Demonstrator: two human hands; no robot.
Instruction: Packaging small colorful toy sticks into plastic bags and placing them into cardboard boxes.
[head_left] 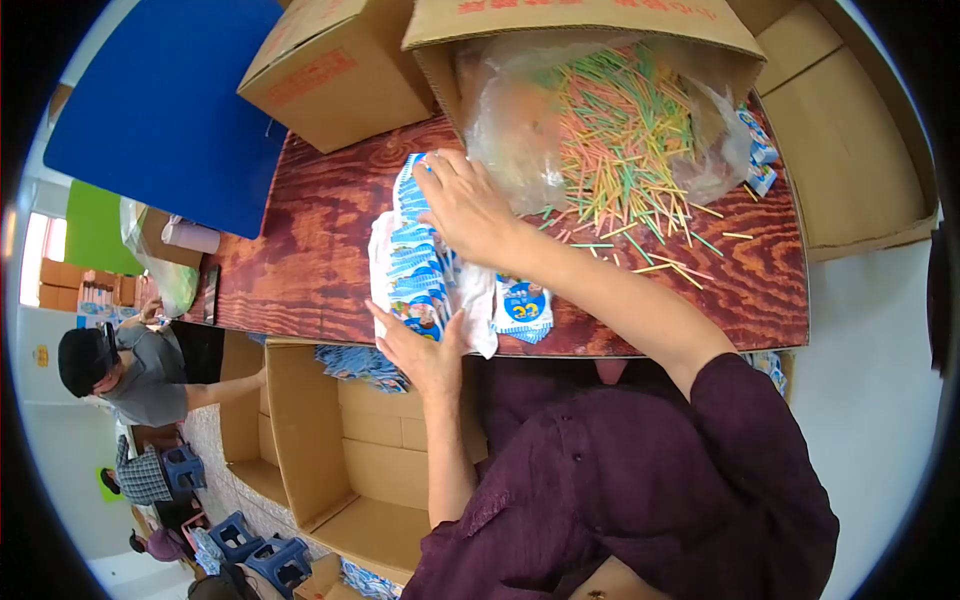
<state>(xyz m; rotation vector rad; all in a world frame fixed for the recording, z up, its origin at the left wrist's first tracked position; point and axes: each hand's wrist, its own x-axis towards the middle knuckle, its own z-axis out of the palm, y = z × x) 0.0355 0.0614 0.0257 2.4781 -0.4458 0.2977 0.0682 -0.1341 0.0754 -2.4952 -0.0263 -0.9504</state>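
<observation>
A long row of overlapping blue-and-white printed packets lies on a white cloth at the table's near side. My right hand bends over the row's far end, its fingers and thumb curled onto the packets. At the near end my left hand rests against the row, thumb and forefinger spread to either side. A smaller pile of similar packets sits right of the cloth, at the table edge. The undersides of my fingers are partly hidden.
A tipped carton with a plastic liner spills thin coloured sticks onto the red-brown table. Another carton stands beside it. Below the edge is an open box. A co-worker is at left.
</observation>
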